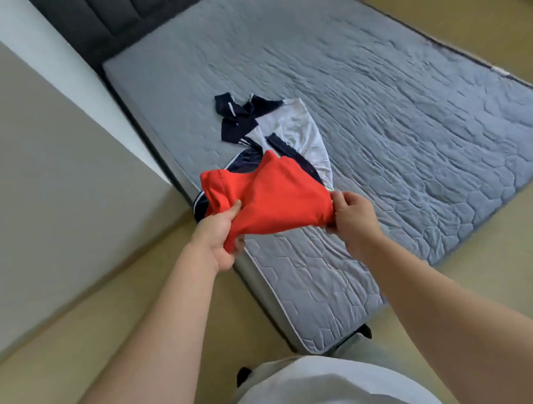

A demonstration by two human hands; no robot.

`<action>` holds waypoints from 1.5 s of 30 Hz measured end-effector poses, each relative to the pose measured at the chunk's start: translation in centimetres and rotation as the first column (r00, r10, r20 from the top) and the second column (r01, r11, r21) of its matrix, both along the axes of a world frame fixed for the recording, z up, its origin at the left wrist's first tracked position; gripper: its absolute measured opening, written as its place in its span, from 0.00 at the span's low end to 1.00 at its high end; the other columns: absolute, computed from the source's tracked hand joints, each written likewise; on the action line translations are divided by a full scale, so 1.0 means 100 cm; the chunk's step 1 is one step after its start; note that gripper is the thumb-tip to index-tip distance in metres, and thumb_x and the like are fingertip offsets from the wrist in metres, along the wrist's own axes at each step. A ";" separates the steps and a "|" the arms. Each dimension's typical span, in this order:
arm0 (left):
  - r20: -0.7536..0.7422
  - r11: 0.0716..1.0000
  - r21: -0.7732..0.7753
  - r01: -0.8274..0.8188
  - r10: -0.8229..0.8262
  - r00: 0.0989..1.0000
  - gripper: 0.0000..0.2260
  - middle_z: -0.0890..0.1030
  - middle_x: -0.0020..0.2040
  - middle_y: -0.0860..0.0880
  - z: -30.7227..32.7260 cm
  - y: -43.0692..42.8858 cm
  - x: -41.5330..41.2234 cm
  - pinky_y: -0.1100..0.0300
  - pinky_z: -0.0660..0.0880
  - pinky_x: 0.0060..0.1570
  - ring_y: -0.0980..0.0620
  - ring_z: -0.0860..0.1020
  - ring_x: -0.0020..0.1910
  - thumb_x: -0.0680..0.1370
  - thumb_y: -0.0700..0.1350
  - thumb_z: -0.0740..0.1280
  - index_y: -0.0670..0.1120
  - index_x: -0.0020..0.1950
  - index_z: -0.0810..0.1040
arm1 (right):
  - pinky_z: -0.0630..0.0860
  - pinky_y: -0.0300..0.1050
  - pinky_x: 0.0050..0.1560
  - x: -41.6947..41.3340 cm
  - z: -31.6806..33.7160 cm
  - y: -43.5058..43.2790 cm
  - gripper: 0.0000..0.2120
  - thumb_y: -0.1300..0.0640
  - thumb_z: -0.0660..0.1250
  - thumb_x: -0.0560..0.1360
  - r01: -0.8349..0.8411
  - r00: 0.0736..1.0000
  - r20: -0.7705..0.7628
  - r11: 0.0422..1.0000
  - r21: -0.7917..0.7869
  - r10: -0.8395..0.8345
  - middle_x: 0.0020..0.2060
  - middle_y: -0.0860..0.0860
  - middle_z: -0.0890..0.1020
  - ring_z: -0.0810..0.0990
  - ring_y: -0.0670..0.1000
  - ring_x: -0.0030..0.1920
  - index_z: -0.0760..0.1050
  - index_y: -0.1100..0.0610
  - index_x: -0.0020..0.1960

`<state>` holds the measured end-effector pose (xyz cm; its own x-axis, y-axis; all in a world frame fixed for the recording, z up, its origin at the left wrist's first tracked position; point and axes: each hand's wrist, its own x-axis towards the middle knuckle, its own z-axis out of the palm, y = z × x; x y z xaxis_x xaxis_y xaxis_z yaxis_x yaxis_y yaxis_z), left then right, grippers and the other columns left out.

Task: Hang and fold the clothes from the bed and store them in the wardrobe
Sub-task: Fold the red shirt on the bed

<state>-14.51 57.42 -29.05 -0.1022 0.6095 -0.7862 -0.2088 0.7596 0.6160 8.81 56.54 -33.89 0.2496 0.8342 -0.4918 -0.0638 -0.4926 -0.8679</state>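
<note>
Left hand (pixel 220 239) pinches one end of red garment (pixel 271 201), right hand (pixel 351 216) grips other end; garment held in air above bed (pixel 379 99) edge. For good fold, better pull edges even, lay flat on bed, smooth before folding. Garment bright red, soft, bunched, shape unclear. Navy-white clothes (pixel 271 129) lie on bed just behind.

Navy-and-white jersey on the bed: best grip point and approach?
Take the navy-and-white jersey at its navy collar and shoulder end, coming from above on the bed's near edge. That end lies bunched and raised, and the red garment overlaps the lower end.
</note>
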 end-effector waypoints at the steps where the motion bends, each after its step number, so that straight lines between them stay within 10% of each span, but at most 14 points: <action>1: 0.031 0.999 0.004 -0.045 0.045 0.999 0.09 0.74 0.24 0.54 0.009 -0.010 -0.015 0.71 0.60 0.16 0.58 0.68 0.16 0.79 0.51 0.70 0.50 0.42 0.74 | 0.75 0.44 0.27 -0.012 0.010 -0.002 0.11 0.57 0.58 0.84 0.051 0.997 -0.054 0.998 -0.034 -0.053 0.34 0.56 0.80 0.79 0.56 0.31 0.78 0.61 0.54; 6: 0.152 0.973 0.069 -0.219 0.206 0.967 0.11 0.71 0.23 0.54 0.045 -0.063 -0.095 0.70 0.59 0.15 0.59 0.66 0.17 0.80 0.50 0.69 0.51 0.39 0.72 | 0.74 0.40 0.28 -0.089 0.054 -0.020 0.20 0.36 0.64 0.78 -0.176 0.970 -0.165 0.984 0.033 0.179 0.34 0.50 0.83 0.83 0.52 0.31 0.75 0.52 0.55; 9: 0.182 0.952 0.107 -0.286 0.264 0.947 0.12 0.70 0.23 0.54 0.064 -0.102 -0.150 0.70 0.58 0.15 0.58 0.67 0.17 0.80 0.49 0.69 0.51 0.39 0.71 | 0.74 0.41 0.28 -0.156 0.075 -0.041 0.16 0.45 0.72 0.77 -0.329 0.944 -0.006 0.938 0.109 0.331 0.36 0.52 0.84 0.83 0.50 0.31 0.77 0.56 0.56; 12: 0.196 0.918 0.132 -0.375 0.346 0.917 0.12 0.70 0.24 0.53 0.079 -0.144 -0.214 0.70 0.58 0.16 0.58 0.66 0.18 0.79 0.49 0.70 0.51 0.39 0.71 | 0.76 0.42 0.26 -0.223 0.084 -0.059 0.14 0.54 0.58 0.84 -0.312 0.950 0.012 0.945 0.097 0.312 0.41 0.58 0.83 0.84 0.56 0.33 0.79 0.60 0.50; 17: 0.192 0.838 0.182 -0.515 0.484 0.854 0.12 0.71 0.25 0.52 0.099 -0.221 -0.320 0.68 0.59 0.16 0.57 0.67 0.19 0.78 0.48 0.72 0.51 0.39 0.72 | 0.79 0.47 0.29 -0.340 0.097 -0.102 0.24 0.38 0.61 0.80 -0.446 0.891 -0.031 0.886 0.131 0.453 0.33 0.51 0.82 0.85 0.55 0.33 0.79 0.59 0.44; 27: 0.265 0.559 0.278 -0.781 0.737 0.622 0.11 0.70 0.25 0.53 0.136 -0.380 -0.464 0.68 0.59 0.16 0.57 0.65 0.19 0.74 0.48 0.75 0.50 0.40 0.73 | 0.79 0.44 0.27 -0.540 0.128 -0.186 0.23 0.46 0.53 0.85 -0.655 0.749 -0.014 0.744 0.133 0.662 0.31 0.52 0.85 0.85 0.50 0.30 0.80 0.58 0.45; 32: 0.231 0.347 0.302 -0.888 0.877 0.421 0.10 0.71 0.28 0.52 0.148 -0.459 -0.515 0.67 0.60 0.17 0.57 0.65 0.20 0.74 0.47 0.76 0.50 0.44 0.75 | 0.76 0.44 0.26 -0.640 0.149 -0.246 0.33 0.28 0.49 0.78 -0.889 0.447 0.065 0.435 0.144 0.892 0.38 0.53 0.83 0.83 0.55 0.33 0.76 0.56 0.48; 37: 0.196 0.137 0.318 -0.938 0.958 0.207 0.11 0.73 0.29 0.51 0.166 -0.536 -0.563 0.67 0.61 0.17 0.57 0.66 0.20 0.73 0.47 0.78 0.48 0.47 0.76 | 0.67 0.41 0.21 -0.739 0.156 -0.307 0.30 0.37 0.45 0.82 -0.964 0.195 0.228 0.145 0.221 0.954 0.24 0.61 0.80 0.71 0.54 0.19 0.67 0.61 0.38; 40: 0.194 -0.001 0.355 -0.935 0.978 0.073 0.13 0.77 0.31 0.51 0.181 -0.574 -0.590 0.68 0.61 0.17 0.57 0.70 0.22 0.71 0.47 0.79 0.48 0.49 0.79 | 0.67 0.42 0.24 -0.798 0.165 -0.331 0.27 0.42 0.46 0.83 -0.988 0.067 0.060 0.058 0.144 0.996 0.30 0.66 0.82 0.71 0.55 0.22 0.68 0.63 0.41; 45: 0.179 -0.184 0.417 -0.890 0.977 -0.117 0.19 0.80 0.35 0.50 0.216 -0.626 -0.626 0.67 0.61 0.16 0.56 0.74 0.24 0.67 0.49 0.80 0.47 0.54 0.80 | 0.83 0.59 0.49 -0.888 0.200 -0.378 0.36 0.21 0.54 0.72 -0.902 -0.416 -0.429 -0.423 0.084 0.802 0.52 0.55 0.87 0.86 0.65 0.51 0.75 0.47 0.63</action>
<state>-77.15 -5.14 -7.49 -0.8766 -0.1246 -0.4649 -0.3807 -0.4117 0.8280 -79.95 18.77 -13.93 -0.8002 -0.3606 -0.4793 0.5700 -0.2088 -0.7946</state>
